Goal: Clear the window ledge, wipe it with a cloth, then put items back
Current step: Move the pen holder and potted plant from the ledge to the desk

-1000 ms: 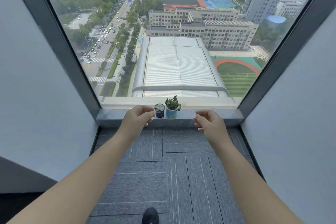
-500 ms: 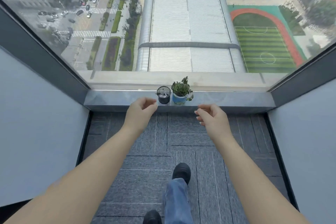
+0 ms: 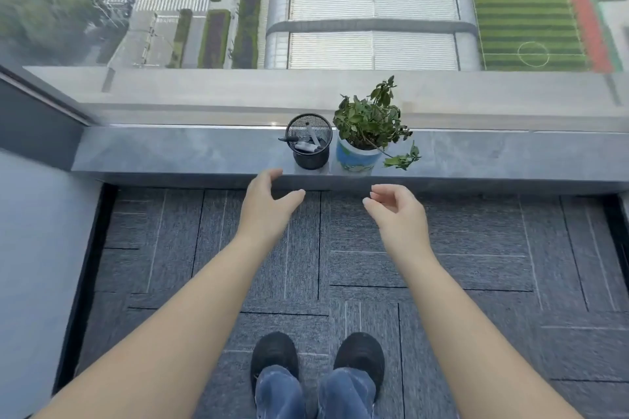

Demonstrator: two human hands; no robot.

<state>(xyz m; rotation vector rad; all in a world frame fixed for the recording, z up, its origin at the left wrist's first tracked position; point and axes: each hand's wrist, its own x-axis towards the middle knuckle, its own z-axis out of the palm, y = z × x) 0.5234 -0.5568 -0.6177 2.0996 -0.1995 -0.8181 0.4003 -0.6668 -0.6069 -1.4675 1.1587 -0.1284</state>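
ledge: we see the grey stone window ledge across mid-frame, not yet cleared.
items: black mesh pen cup and small green plant in a blue-and-white pot stand side by side at centre, just beside each other, upright.
left hand: fingers spread and relaxed, holding nothing, just below the cup; we judge it shaped for grasping the cup.
right hand: fingers loosely curled, empty, below the pot.
cloth: none in view.
step: we judge clearing is about to begin.
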